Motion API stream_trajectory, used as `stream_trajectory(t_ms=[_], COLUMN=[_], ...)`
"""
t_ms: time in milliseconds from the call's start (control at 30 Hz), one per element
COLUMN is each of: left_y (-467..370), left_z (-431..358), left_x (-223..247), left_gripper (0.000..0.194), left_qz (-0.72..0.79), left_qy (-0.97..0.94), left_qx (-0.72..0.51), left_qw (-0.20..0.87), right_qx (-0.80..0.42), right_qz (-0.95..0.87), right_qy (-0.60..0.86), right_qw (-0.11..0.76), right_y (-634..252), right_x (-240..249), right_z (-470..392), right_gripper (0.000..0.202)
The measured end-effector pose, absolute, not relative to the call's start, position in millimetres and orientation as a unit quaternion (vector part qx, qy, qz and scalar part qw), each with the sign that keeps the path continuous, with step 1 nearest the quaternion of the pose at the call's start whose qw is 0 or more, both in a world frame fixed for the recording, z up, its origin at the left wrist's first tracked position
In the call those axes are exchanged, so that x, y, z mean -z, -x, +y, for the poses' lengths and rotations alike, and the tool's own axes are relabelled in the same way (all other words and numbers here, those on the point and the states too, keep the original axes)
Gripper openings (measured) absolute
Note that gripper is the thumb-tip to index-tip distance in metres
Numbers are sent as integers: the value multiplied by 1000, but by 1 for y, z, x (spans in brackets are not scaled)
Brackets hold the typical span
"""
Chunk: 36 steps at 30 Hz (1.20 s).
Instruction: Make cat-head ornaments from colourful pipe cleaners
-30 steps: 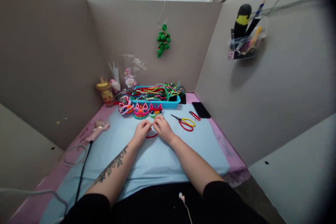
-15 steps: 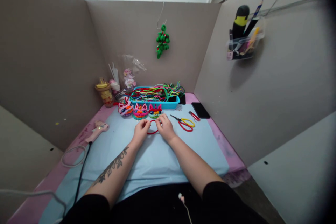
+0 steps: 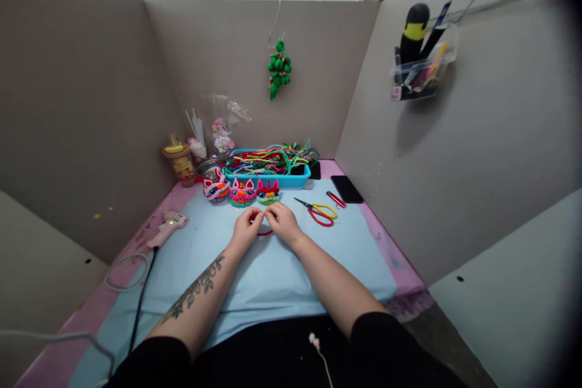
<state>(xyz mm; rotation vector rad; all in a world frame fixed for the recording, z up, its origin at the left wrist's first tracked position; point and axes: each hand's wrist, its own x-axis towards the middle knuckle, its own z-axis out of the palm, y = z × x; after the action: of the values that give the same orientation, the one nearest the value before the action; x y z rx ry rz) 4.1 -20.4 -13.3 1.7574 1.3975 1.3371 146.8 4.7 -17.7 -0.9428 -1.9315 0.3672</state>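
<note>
Between my hands is a red pipe cleaner [image 3: 264, 233], bent into a curve and mostly hidden by the fingers. My left hand [image 3: 247, 225] pinches it from the left, and my right hand [image 3: 282, 222] pinches it from the right, fingertips almost touching. Just beyond the hands stand three colourful fuzzy animal heads with ears: one mostly pink and purple [image 3: 216, 189], a pink one [image 3: 242, 193], and a red one with a green lower edge [image 3: 268, 191]. To the right of my right hand lie scissors [image 3: 318, 212] with red and yellow handles.
A blue tray [image 3: 291, 181] of coloured pipe cleaners stands at the back. A red cutter [image 3: 336, 199] and black phone [image 3: 347, 189] lie right. A pink glue gun [image 3: 167, 229] with its cord and a lidded cup [image 3: 182, 165] are left. Partition walls enclose the table.
My hands have drawn closer together, fingertips nearly meeting. The red loop that showed between them is now mostly covered, with only its lower curve visible. The view has shifted slightly.
</note>
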Motion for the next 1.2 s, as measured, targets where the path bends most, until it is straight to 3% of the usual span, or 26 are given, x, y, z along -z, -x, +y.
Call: stream_trajectory(t_ms=[567,967,1200], left_y=[-4,-1,2], left_z=[-22,-17,-14], left_x=[10,10,10], left_gripper=[19,22,25], left_qz=[538,529,530], left_qy=[-609,-568,-555], left_qx=[-534,-528,-523], left_qw=[233,344,371], right_qx=[-251,-201,-245], right_qz=[-749,-760,-739], right_qy=[383,384,393], right_qw=[479,484,489], right_y=[-141,-144,-147], right_x=[13,17,20], right_z=[-2,9,13], right_gripper=[17,13,11])
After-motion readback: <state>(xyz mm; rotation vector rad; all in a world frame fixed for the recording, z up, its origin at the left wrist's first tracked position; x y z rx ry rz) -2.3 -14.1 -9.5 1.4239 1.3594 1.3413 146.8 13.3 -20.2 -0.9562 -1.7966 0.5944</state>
